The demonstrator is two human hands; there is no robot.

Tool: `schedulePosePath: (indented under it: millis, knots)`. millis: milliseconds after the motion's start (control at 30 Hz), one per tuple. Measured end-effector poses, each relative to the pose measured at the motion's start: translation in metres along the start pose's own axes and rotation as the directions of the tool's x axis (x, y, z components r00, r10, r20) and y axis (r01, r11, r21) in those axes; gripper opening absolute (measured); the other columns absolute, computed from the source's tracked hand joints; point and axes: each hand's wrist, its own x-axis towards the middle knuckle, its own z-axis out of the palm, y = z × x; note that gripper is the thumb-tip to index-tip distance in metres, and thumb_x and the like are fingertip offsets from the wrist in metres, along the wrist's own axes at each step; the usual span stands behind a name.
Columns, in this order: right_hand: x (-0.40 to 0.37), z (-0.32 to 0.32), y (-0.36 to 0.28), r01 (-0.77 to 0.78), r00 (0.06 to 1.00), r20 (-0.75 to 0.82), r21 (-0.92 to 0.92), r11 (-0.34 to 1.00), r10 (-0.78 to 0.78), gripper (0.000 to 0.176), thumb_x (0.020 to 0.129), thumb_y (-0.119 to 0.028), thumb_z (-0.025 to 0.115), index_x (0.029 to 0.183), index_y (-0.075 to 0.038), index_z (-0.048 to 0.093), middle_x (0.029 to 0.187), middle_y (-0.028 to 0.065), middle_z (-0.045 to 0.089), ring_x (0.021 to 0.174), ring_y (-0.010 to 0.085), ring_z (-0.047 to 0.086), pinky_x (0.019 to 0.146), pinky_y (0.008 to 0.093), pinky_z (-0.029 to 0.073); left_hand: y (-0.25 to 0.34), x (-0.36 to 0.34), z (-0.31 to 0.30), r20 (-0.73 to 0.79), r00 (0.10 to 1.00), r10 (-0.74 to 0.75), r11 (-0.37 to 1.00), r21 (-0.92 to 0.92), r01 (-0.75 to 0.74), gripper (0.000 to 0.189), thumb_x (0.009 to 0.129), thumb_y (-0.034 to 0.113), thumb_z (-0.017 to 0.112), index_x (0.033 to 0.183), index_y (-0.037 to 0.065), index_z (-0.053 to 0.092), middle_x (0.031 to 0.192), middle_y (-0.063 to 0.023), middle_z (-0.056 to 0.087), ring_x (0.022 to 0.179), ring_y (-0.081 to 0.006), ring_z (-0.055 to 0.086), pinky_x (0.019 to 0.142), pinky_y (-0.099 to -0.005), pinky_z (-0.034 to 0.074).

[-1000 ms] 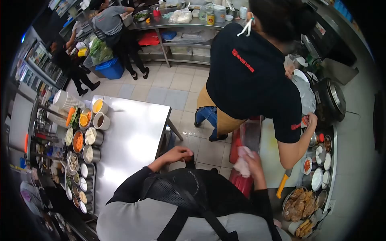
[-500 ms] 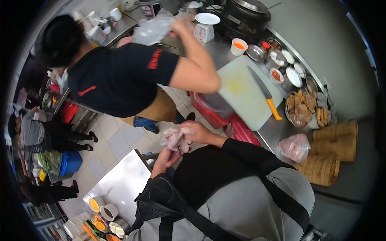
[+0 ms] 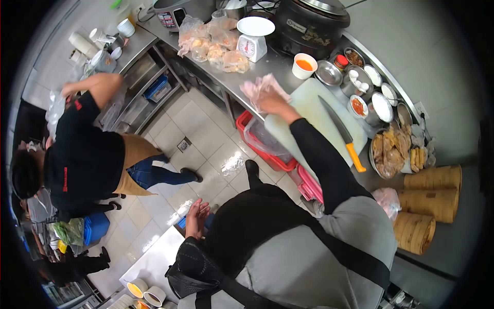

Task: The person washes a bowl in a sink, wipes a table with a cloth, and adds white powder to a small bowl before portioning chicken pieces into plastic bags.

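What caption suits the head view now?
Right hand gripping a crumpled pale pink cloth near the cutting board, left hand empty.

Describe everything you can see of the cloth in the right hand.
The cloth is pale pink and crumpled, with loose, uneven edges; it looks like soft, thin fabric. The right hand holds it from above, hiding part of it. It is at the steel counter's front edge, near the white cutting board. Whether it touches the steel is unclear.

I watch remotely as a crumpled, pale-pink cloth (image 3: 256, 88) sits bunched in the right hand (image 3: 274, 102) at the steel desk's (image 3: 224, 77) edge, beside the cutting board (image 3: 307, 105).
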Motion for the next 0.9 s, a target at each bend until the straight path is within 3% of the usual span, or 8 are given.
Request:
schedulePosePath:
  millis: [33,100,200,300,433,700,767,900]
  knots:
    - [-0.005,-0.001,-0.026,-0.297,0.936,-0.138,0.182,0.937,0.323,0.057,0.089,-0.037,0.050,0.136,-0.004,0.048,0.148,0.0271,0.036,0.132,0.0515,0.035,0.107,0.0550,0.033,0.004,0.007,-0.003,-0.056,0.998,-0.012,1.000,0.003,0.012,0.048,0.098,0.035,0.053,0.135,0.007,0.046,0.122,-0.0121,0.058,0.109,-0.0245,0.057,0.099,-0.0380,0.043]
    - [0.032,0.010,-0.009,-0.295,0.803,-0.564,-0.094,0.951,0.193,0.059,0.086,-0.035,0.057,0.135,-0.004,0.048,0.139,0.0272,0.043,0.121,0.0507,0.044,0.099,0.0557,0.038,0.012,0.014,-0.013,-0.158,0.987,0.015,0.999,0.054,-0.006,0.050,0.096,0.038,0.056,0.136,0.009,0.048,0.122,-0.0134,0.059,0.106,-0.0221,0.057,0.096,-0.0366,0.043]
    - [0.086,-0.010,0.045,-0.362,0.735,-0.639,-0.088,0.928,0.226,0.065,0.079,-0.035,0.064,0.134,-0.003,0.049,0.128,0.0293,0.048,0.107,0.0433,0.051,0.094,0.0538,0.041,0.011,0.017,-0.042,-0.234,0.971,-0.046,0.998,0.037,0.056,0.051,0.096,0.040,0.055,0.136,0.010,0.048,0.125,-0.0131,0.057,0.108,-0.0241,0.056,0.096,-0.0371,0.044]
    - [0.129,-0.024,0.103,-0.416,0.865,-0.315,-0.016,0.909,0.391,0.071,0.083,-0.037,0.060,0.142,-0.003,0.042,0.146,0.0299,0.036,0.134,0.0512,0.033,0.111,0.0580,0.024,0.020,0.024,-0.044,-0.289,0.953,-0.086,0.996,-0.015,0.086,0.049,0.098,0.038,0.054,0.136,0.008,0.047,0.123,-0.0135,0.057,0.109,-0.0264,0.057,0.096,-0.0368,0.045]
    - [0.136,-0.056,0.093,-0.666,0.737,-0.106,0.049,0.744,0.667,0.078,0.085,-0.041,0.059,0.146,0.001,0.035,0.153,0.0296,0.025,0.141,0.0534,0.018,0.117,0.0562,0.009,0.025,0.059,-0.065,-0.041,0.999,-0.012,1.000,-0.003,0.012,0.048,0.095,0.032,0.056,0.135,0.006,0.047,0.120,-0.0157,0.059,0.106,-0.0279,0.059,0.099,-0.0405,0.045]
    - [0.119,-0.019,0.069,-0.655,0.745,-0.236,-0.087,0.750,0.624,0.066,0.090,-0.036,0.051,0.140,0.006,0.043,0.152,0.0310,0.027,0.137,0.0578,0.023,0.113,0.0646,0.011,0.085,0.169,-0.112,0.028,0.981,-0.194,0.974,0.124,0.189,0.047,0.093,0.030,0.058,0.134,0.008,0.048,0.119,-0.0145,0.061,0.105,-0.0265,0.059,0.096,-0.0397,0.046]
    - [0.120,0.019,0.059,-0.674,0.441,-0.674,0.186,0.714,0.592,0.050,0.090,-0.031,0.050,0.125,0.003,0.060,0.148,0.0312,0.033,0.138,0.0567,0.022,0.114,0.0634,0.011,0.118,0.208,-0.126,0.020,0.973,-0.230,0.961,0.164,0.224,0.047,0.093,0.029,0.059,0.134,0.008,0.049,0.119,-0.0141,0.061,0.105,-0.0262,0.060,0.096,-0.0395,0.047]
    - [0.057,-0.001,0.018,-0.583,0.766,-0.460,-0.203,0.787,0.449,0.045,0.088,-0.023,0.049,0.119,0.008,0.059,0.137,0.0373,0.041,0.129,0.0533,0.035,0.107,0.0634,0.023,0.207,0.282,-0.146,-0.140,0.966,-0.219,0.932,0.265,0.249,0.043,0.090,0.025,0.061,0.130,0.010,0.054,0.113,-0.0102,0.065,0.099,-0.0224,0.061,0.089,-0.0366,0.048]
